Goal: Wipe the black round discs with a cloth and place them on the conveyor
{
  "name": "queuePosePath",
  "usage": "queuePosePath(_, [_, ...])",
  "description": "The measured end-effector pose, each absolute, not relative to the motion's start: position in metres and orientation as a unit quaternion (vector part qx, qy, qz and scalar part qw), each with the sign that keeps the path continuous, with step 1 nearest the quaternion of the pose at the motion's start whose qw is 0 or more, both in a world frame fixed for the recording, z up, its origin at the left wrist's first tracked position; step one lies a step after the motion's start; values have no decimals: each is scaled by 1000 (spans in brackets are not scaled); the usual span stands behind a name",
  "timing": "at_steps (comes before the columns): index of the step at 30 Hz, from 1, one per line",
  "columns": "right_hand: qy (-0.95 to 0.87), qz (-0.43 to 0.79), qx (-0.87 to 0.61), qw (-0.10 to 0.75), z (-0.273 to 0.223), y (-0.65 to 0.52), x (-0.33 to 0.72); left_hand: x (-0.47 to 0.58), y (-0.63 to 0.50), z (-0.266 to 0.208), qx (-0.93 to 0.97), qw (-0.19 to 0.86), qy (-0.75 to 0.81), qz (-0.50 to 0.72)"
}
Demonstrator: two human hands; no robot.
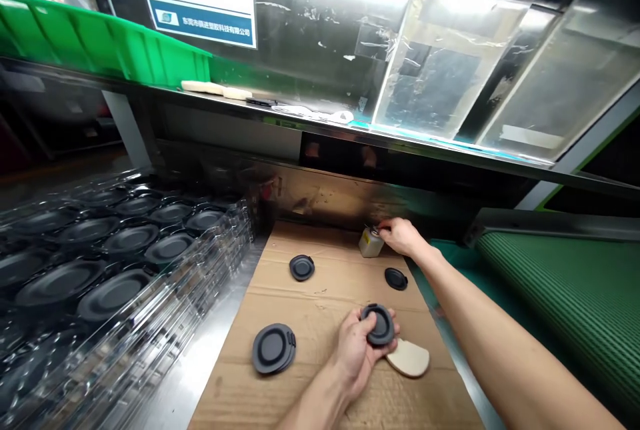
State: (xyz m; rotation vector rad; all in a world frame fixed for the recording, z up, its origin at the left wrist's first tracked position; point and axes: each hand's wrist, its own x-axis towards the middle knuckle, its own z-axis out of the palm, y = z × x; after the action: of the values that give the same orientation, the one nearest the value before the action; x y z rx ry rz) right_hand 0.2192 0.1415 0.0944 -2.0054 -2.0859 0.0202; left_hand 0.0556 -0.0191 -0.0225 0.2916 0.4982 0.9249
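My left hand [357, 347] grips a round black plastic lid [378, 325], thumb on its face and fingers around its edge. Reaching to the back of the cardboard, my right hand [399, 235] has its fingers pressed together at the metal top of a small white bottle [371, 244] with a yellow label; anything between them is hidden. Another black lid [302, 268] lies at the back left of the sheet, and one more [396, 278] lies in front of the bottle. Stacked black lids [273, 349] rest at the front left. A cream pad [410, 358] lies beside my left hand.
Cardboard [320, 310] covers the metal bench. Clear plastic trays [200, 283] holding several black lids are stacked at left. A green ribbed conveyor belt [555, 290] runs at right. Overhead, a metal shelf [425, 147] carries a green bin [115, 43] and cream pads [215, 89].
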Motion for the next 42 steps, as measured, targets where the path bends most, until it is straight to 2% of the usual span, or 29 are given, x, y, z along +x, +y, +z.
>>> queuePosePath(10, [-727, 36, -670, 143, 101, 142, 225, 24, 8, -15, 52, 867, 174, 464])
queuePosePath(12, [-716, 40, -669, 194, 98, 125, 223, 19, 12, -13, 43, 863, 170, 475])
queuePosePath(16, [-679, 118, -628, 362, 75, 61, 207, 16, 16, -12, 40, 842, 185, 505])
queuePosePath(20, [-643, 173, -620, 416, 37, -2, 182, 21, 16, -14, 26, 843, 185, 505])
queuePosePath(23, [-678, 164, -594, 401, 16, -21, 168, 25, 14, -14, 28, 833, 185, 521])
queuePosePath(31, [-793, 32, -555, 249, -7, -27, 165, 30, 8, -13, 118, 823, 241, 500])
queuePosePath(42, [-779, 8, -585, 226, -2, -30, 169, 33, 7, -14, 166, 811, 238, 508])
